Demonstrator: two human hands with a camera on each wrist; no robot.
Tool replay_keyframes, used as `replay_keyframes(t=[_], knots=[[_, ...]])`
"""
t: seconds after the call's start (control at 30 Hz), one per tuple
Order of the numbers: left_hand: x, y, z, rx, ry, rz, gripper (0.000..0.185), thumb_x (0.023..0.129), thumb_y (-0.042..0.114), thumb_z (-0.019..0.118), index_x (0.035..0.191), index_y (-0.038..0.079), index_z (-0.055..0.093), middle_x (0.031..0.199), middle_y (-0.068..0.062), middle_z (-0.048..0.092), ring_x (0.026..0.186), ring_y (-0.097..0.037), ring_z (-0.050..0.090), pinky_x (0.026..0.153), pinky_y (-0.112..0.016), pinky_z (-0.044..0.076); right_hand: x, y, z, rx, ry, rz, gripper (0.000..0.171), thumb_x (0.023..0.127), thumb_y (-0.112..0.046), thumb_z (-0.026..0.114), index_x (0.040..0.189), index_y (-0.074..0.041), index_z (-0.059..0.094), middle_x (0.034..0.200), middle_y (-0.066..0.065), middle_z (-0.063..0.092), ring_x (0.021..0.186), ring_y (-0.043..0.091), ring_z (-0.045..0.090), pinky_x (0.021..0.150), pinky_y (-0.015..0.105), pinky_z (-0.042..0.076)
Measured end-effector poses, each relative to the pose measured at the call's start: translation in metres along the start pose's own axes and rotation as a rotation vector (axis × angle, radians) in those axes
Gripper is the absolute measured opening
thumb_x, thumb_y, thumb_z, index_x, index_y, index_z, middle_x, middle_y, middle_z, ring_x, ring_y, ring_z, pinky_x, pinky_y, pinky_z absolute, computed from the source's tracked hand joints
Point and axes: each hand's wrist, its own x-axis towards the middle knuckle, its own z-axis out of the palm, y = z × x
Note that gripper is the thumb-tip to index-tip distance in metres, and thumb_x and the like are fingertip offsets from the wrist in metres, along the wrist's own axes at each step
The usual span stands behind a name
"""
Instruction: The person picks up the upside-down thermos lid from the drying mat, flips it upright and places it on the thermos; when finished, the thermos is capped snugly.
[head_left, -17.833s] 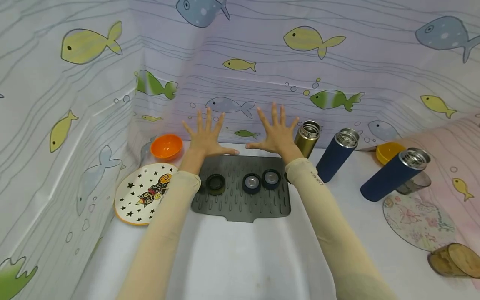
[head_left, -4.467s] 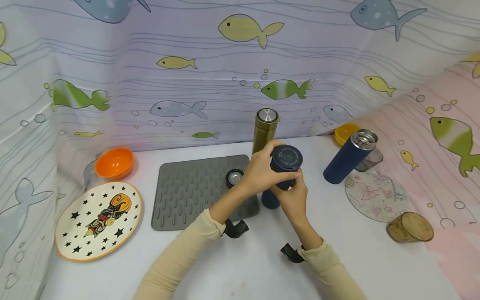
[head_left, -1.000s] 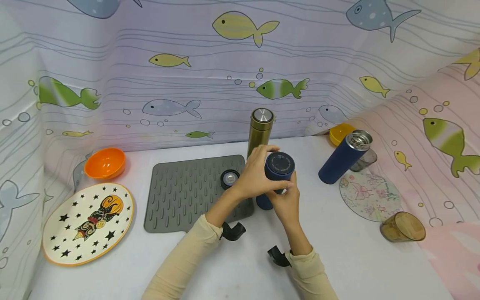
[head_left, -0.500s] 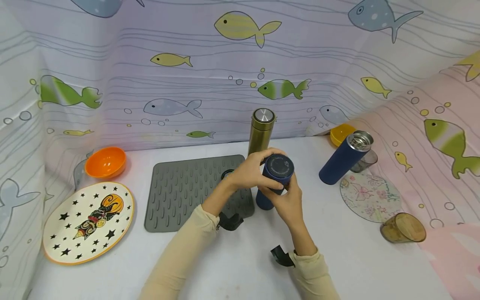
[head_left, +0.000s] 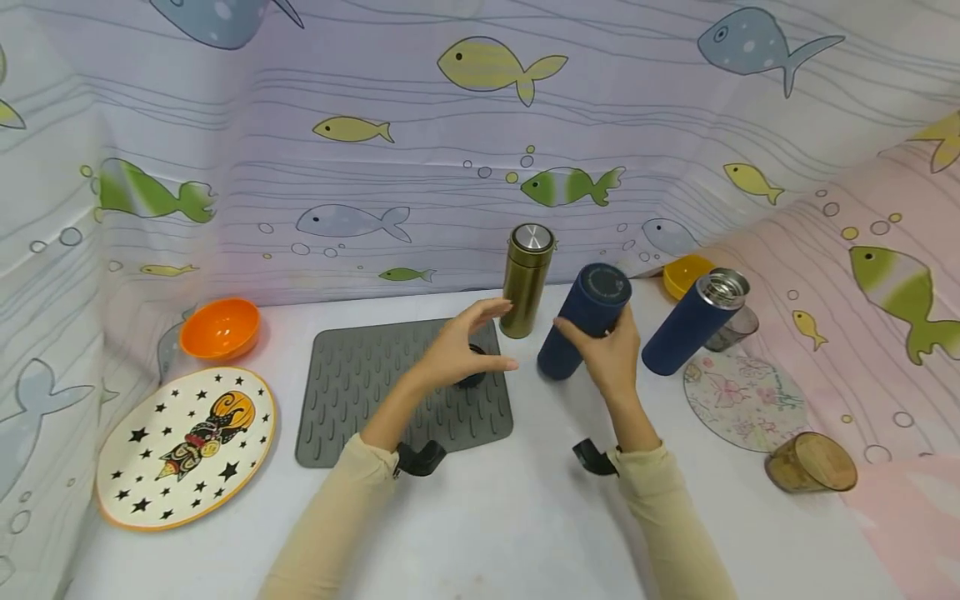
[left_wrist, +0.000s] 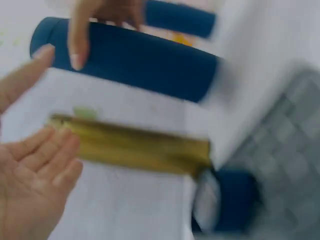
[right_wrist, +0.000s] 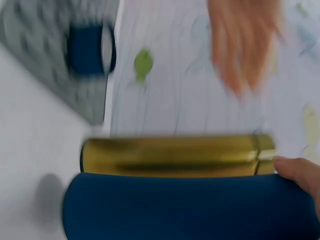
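Observation:
In the head view my right hand (head_left: 611,354) grips a blue thermos bottle (head_left: 585,321), its lid on, near the top with thumb and fingers. Whether its base touches the table I cannot tell. My left hand (head_left: 457,350) is apart from it over the right part of the grey mat (head_left: 375,392), thumb and fingers spread and holding nothing. A dark blue lid (left_wrist: 232,200) lies on the mat, partly hidden by that hand in the head view. Behind stands a gold thermos bottle (head_left: 523,287), lidded. Farther right, a second blue thermos bottle (head_left: 690,325) stands with its steel mouth uncovered.
On the left are an orange bowl (head_left: 220,329) and an oval plate (head_left: 142,467) with stars. To the right lie a floral round mat (head_left: 742,400), an amber glass (head_left: 810,462), a grey glass (head_left: 735,329) and a yellow bowl (head_left: 684,273). A fish-print curtain (head_left: 420,175) backs the table.
Earlier the gold bottle was uncapped and several lids lay on the mat. Half a second ago both hands held the blue bottle's top; now the left has let go, and the bottle has moved back and right.

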Motion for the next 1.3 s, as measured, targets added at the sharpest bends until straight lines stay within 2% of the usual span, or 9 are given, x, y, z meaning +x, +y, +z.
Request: replay_keyframes(t=[0.17, 0.33, 0.63, 0.77, 0.9, 1.0, 1.17, 1.23, 1.3], knots=[[-0.035, -0.03, -0.016, 0.183, 0.086, -0.18, 0.089, 0.079, 0.025, 0.084, 0.152, 0.011, 0.036, 0.155, -0.011, 0.04, 0.145, -0.034, 0.034, 0.116, -0.056, 0.03, 0.051, 0.015, 0.014, -0.027, 0.07, 0.012, 0.079, 0.076, -0.03, 0.087, 0.138, -0.003, 0.046, 0.131, 0.016, 0.06, 0.121, 0.032, 0.059, 0.105, 0.046, 0.047], [-0.041, -0.054, -0.017, 0.288, 0.084, -0.243, 0.094, 0.078, 0.027, 0.085, 0.153, 0.007, 0.032, 0.157, -0.017, 0.036, 0.145, -0.039, 0.032, 0.115, -0.06, 0.03, 0.069, 0.033, 0.027, -0.088, 0.1, 0.058, 0.077, 0.077, -0.033, 0.085, 0.136, -0.002, 0.045, 0.128, 0.019, 0.063, 0.117, 0.035, 0.061, 0.101, 0.047, 0.048], [-0.02, -0.086, 0.0, 0.394, 0.046, -0.241, 0.089, 0.077, 0.025, 0.086, 0.147, -0.003, 0.039, 0.15, -0.024, 0.043, 0.141, -0.041, 0.038, 0.114, -0.055, 0.034, 0.072, 0.033, 0.026, -0.139, 0.02, 0.054, 0.083, 0.079, -0.037, 0.084, 0.141, -0.005, 0.039, 0.132, 0.021, 0.059, 0.121, 0.038, 0.058, 0.104, 0.05, 0.046], [-0.022, -0.092, 0.003, 0.412, 0.145, -0.178, 0.077, 0.073, 0.019, 0.089, 0.137, -0.002, 0.051, 0.135, -0.02, 0.056, 0.128, -0.037, 0.052, 0.108, -0.052, 0.042, 0.062, 0.025, 0.02, -0.163, -0.056, 0.125, 0.096, 0.08, -0.038, 0.082, 0.151, -0.007, 0.025, 0.151, 0.022, 0.04, 0.138, 0.039, 0.042, 0.114, 0.05, 0.036], [-0.034, -0.072, 0.0, 0.373, 0.24, -0.093, 0.074, 0.07, 0.016, 0.09, 0.132, 0.001, 0.054, 0.125, -0.015, 0.059, 0.119, -0.032, 0.057, 0.103, -0.05, 0.046, 0.023, 0.007, 0.015, -0.117, -0.04, 0.071, 0.099, 0.081, -0.032, 0.083, 0.154, -0.005, 0.022, 0.155, 0.022, 0.03, 0.144, 0.037, 0.034, 0.116, 0.05, 0.033], [-0.046, -0.042, -0.003, 0.361, 0.261, -0.031, 0.074, 0.07, 0.017, 0.09, 0.133, 0.003, 0.054, 0.125, -0.012, 0.059, 0.118, -0.029, 0.056, 0.102, -0.048, 0.047, -0.015, -0.011, 0.017, -0.013, -0.213, 0.058, 0.082, 0.086, -0.025, 0.078, 0.151, -0.003, 0.032, 0.15, 0.022, 0.04, 0.137, 0.036, 0.045, 0.11, 0.049, 0.041], [-0.068, 0.002, -0.002, 0.378, 0.236, 0.104, 0.072, 0.073, 0.015, 0.089, 0.134, 0.002, 0.053, 0.127, -0.01, 0.057, 0.117, -0.024, 0.055, 0.099, -0.043, 0.05, -0.061, -0.033, 0.028, 0.325, -0.767, 0.307, 0.058, 0.099, -0.025, 0.061, 0.146, 0.002, 0.041, 0.134, 0.018, 0.058, 0.115, 0.03, 0.065, 0.101, 0.042, 0.051], [-0.074, 0.011, 0.0, 0.373, 0.206, 0.144, 0.071, 0.074, 0.015, 0.088, 0.134, 0.001, 0.052, 0.128, -0.011, 0.056, 0.118, -0.024, 0.054, 0.097, -0.043, 0.051, -0.071, -0.036, 0.031, 0.453, -0.86, 0.395, 0.054, 0.101, -0.024, 0.056, 0.142, 0.008, 0.042, 0.126, 0.014, 0.063, 0.106, 0.023, 0.069, 0.097, 0.038, 0.054], [-0.078, 0.013, 0.0, 0.318, 0.162, 0.151, 0.072, 0.075, 0.017, 0.088, 0.136, 0.004, 0.052, 0.131, -0.01, 0.055, 0.12, -0.024, 0.053, 0.099, -0.042, 0.05, -0.078, -0.036, 0.032, 0.529, -0.864, 0.431, 0.05, 0.102, -0.02, 0.056, 0.137, 0.013, 0.046, 0.119, 0.01, 0.066, 0.099, 0.016, 0.071, 0.093, 0.035, 0.056]])
